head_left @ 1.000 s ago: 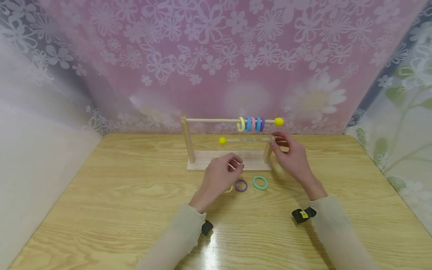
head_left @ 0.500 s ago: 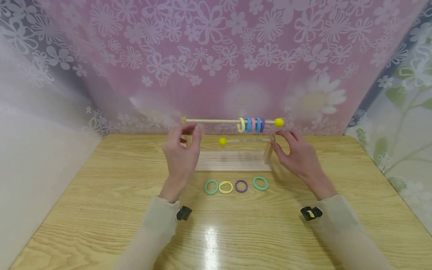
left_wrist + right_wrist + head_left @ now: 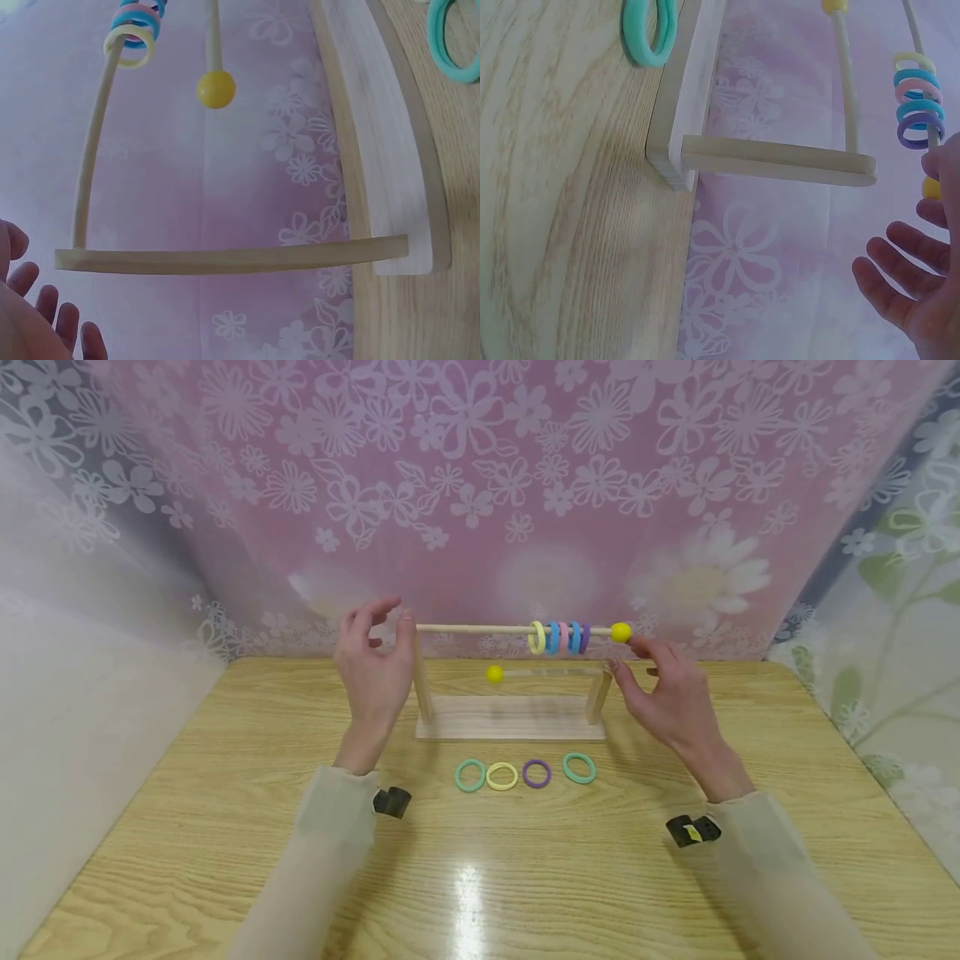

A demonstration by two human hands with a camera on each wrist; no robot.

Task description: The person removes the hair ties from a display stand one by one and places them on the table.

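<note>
A wooden stand (image 3: 510,718) has two posts, each with a dowel. Several coloured rings (image 3: 564,637) hang on the upper dowel (image 3: 472,629), towards the yellow ball (image 3: 621,632) at its right end. No ring shows on the lower dowel (image 3: 555,672), tipped with another yellow ball (image 3: 495,674). My left hand (image 3: 372,668) is at the top of the left post (image 3: 225,259), thumb right beside it, fingers loosely spread. My right hand (image 3: 671,697) is by the right post (image 3: 780,159), its index fingertip close to the upper dowel's ball; its other fingers are extended and apart.
In front of the stand a green ring (image 3: 470,775), a yellow ring (image 3: 502,776), a purple ring (image 3: 536,773) and another green ring (image 3: 579,768) lie in a row on the wooden table (image 3: 525,877). A flowered curtain (image 3: 480,510) hangs behind.
My left hand has moved from over the rings in front of the stand, left and up to the left post's top. My right hand has shifted slightly right, its index finger rising towards the ball.
</note>
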